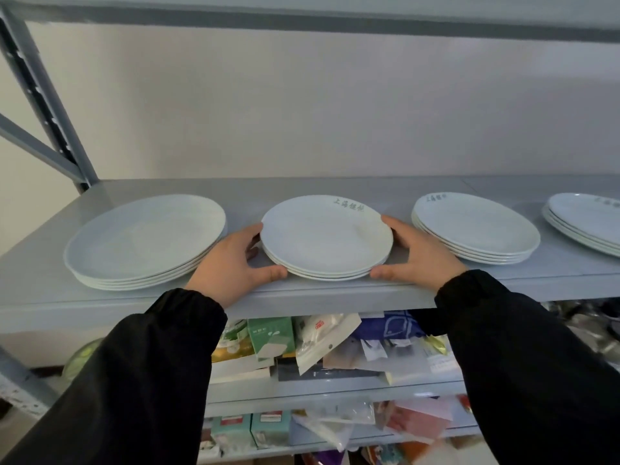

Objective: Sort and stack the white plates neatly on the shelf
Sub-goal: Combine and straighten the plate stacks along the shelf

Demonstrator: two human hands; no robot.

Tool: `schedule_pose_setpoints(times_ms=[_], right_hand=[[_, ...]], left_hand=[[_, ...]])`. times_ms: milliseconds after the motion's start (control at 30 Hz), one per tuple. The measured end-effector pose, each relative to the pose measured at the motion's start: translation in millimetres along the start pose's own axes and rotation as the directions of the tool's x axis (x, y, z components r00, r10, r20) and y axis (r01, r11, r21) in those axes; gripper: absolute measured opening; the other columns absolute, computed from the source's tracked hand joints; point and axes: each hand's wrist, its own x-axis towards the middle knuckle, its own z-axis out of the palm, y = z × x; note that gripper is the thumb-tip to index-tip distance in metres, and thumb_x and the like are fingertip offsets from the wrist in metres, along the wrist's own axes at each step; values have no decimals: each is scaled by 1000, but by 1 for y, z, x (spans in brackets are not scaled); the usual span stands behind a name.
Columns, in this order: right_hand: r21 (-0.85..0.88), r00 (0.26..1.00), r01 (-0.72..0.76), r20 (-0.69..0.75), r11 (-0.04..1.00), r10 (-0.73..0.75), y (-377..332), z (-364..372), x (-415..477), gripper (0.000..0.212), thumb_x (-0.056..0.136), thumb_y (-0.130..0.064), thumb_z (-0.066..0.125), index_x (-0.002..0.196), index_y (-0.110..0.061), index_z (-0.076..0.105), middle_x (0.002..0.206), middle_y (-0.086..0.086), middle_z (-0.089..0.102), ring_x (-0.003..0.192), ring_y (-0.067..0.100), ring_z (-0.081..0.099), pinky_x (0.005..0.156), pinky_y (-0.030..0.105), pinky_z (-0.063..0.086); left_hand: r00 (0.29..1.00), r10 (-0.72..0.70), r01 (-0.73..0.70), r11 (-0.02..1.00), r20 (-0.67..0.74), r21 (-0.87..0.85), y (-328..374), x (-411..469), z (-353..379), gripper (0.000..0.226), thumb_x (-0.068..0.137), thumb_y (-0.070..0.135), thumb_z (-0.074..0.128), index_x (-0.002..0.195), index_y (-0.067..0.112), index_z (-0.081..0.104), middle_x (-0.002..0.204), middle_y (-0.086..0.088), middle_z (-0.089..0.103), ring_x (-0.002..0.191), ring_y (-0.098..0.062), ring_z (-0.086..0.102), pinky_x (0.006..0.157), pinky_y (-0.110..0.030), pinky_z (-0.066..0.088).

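Several stacks of white plates stand on a grey shelf [436, 186]. The middle stack [325, 236] is small, with green lettering on the far rim of its top plate. My left hand [235, 263] cups this stack's left edge and my right hand [416, 253] cups its right edge, thumbs at the front. A wide stack of larger plates [144, 239] sits to the left. Another lettered stack [476, 229] sits to the right, and a fourth stack [587, 219] is cut off by the right edge.
A grey metal upright [43, 95] with a diagonal brace stands at the far left. An upper shelf [302, 15] runs overhead. Lower shelves [318, 387] hold boxes, packets and bags. A pale wall closes the back.
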Motion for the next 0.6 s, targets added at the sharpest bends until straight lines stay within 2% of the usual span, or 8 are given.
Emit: schedule_pose_setpoints(times_ms=[167,267,333,400,467,533,600], right_hand=[[16,1000,-13,12,1000,12,1,-1,-2,126,45,-80,74,151,-31,27,151,-9,41,134,11,43,112,41,36],[8,1000,9,4,1000,-9,0,-1,-3,129,44,-85,72,151,-29,28,151,-10,40,135,11,42,113,39,35],[30,999,49,-14,998,-49,-4,-2,-5,120,54,-73,77,152,-27,26,151,-13,35,138,13,38,113,33,32],[89,996,74,-60,993,-69,-3,-6,-15,112,64,-61,79,153,-30,19,155,-14,26,143,13,29,116,34,27],[107,986,128,-120,986,-115,7,-21,-30,111,64,-64,75,154,-34,16,160,-15,17,145,8,23,118,33,24],[107,964,189,-207,976,-164,26,-48,-45,104,64,-66,69,151,-39,19,158,-18,22,143,4,26,115,29,25],[118,942,175,-309,977,-132,53,-81,-54,96,66,-67,64,149,-41,23,152,-20,29,138,4,33,109,27,29]], left_hand=[[1000,0,0,1000,4,-12,-1,-2,-1,89,67,53,83,144,35,41,141,9,53,122,-9,54,103,-31,44],[1000,3,-3,1000,29,10,0,-3,-2,90,65,62,80,143,39,40,142,12,51,125,-8,52,106,-35,44],[1000,-28,28,999,4,-23,0,-6,-3,99,62,71,77,147,38,36,146,15,44,128,-6,47,108,-36,41],[993,-62,53,995,-102,-87,2,-11,-3,108,60,81,68,150,34,32,151,10,39,132,-7,44,110,-37,39],[978,-30,12,996,-209,-84,16,-19,2,97,66,78,61,148,36,32,151,10,39,133,-8,43,108,-34,39],[957,49,-76,994,-286,-83,44,-22,16,77,75,68,56,144,40,36,147,13,43,130,-3,46,103,-27,40],[936,137,-179,978,-323,-104,81,-17,39,62,82,56,55,140,36,43,141,13,50,126,3,50,102,-23,43]])
